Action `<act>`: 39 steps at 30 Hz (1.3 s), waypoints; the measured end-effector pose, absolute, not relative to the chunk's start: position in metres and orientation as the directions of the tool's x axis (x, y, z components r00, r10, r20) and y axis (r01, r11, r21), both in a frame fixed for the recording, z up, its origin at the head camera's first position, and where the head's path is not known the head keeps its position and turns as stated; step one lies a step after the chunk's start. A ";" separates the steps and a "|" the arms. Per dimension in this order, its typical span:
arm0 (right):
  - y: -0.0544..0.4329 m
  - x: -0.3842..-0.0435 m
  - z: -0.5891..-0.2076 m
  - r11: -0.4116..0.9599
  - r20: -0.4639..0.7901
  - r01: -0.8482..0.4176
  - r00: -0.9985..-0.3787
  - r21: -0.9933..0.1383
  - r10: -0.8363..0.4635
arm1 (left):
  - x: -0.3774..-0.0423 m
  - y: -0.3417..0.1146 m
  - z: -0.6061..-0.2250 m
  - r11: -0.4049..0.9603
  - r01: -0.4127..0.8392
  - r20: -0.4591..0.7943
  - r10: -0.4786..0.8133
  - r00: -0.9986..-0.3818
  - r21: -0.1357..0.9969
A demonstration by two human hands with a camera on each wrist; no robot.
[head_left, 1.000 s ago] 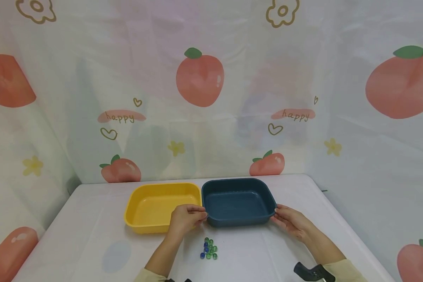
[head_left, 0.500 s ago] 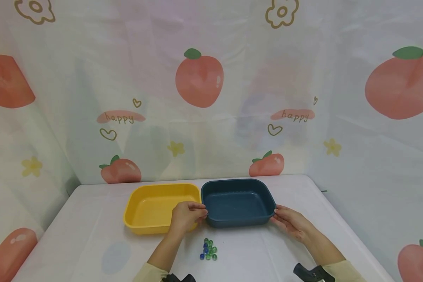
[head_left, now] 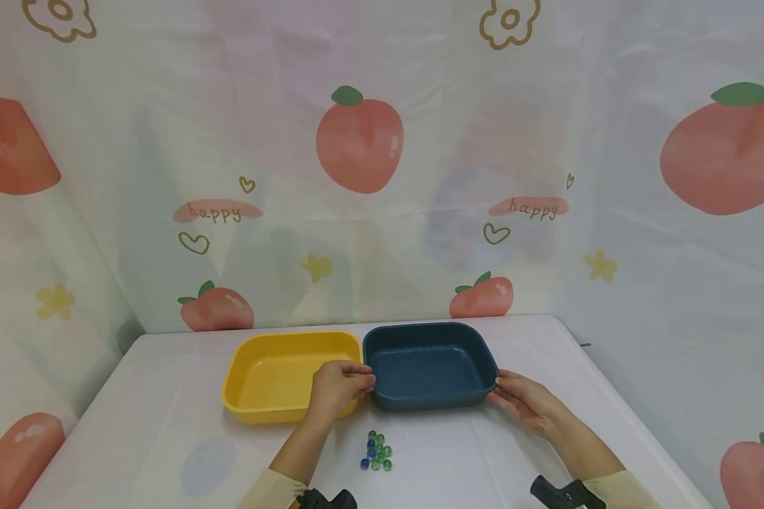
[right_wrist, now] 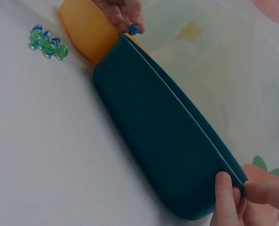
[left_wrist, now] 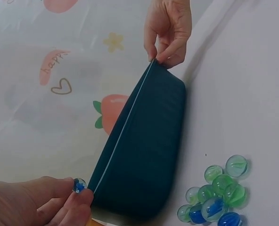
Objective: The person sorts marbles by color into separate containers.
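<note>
Loose marbles lying on worktop, just short of hands. Left hand pinching blue marble beside dark blue tray; right hand pinching that tray's opposite corner. Yellow tray sitting beyond left hand, leftward. Seemingly steadying tray; next move probably calling for left hand loosening over it.

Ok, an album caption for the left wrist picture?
Left hand pinches a blue marble, right hand grips a teal tray, marbles nearby.

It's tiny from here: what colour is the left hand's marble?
Clear marble, blue inside; left wrist view shows best.
</note>
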State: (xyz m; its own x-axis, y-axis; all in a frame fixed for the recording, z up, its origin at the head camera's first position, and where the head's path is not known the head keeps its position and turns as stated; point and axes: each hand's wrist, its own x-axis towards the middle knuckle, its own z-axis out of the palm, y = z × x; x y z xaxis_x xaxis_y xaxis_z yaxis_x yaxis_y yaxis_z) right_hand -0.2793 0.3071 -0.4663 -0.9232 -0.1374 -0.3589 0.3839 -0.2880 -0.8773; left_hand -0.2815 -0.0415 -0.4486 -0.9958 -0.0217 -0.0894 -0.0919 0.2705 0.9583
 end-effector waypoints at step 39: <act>0.308 -0.279 -0.465 -0.296 -0.343 0.376 -0.926 -0.878 -0.158 | -0.253 -0.047 -0.447 0.240 -0.155 -0.154 -0.024 -0.988 0.958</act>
State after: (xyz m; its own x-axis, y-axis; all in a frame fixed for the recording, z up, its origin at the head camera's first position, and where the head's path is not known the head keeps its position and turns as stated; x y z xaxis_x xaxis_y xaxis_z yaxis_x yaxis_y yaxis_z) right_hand -0.2793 0.3076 -0.4650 -0.9259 -0.1575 -0.3434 0.3760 -0.2958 -0.8781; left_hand -0.2534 -0.0472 -0.4467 -0.9877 -0.0237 -0.1543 -0.1555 0.2399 0.9583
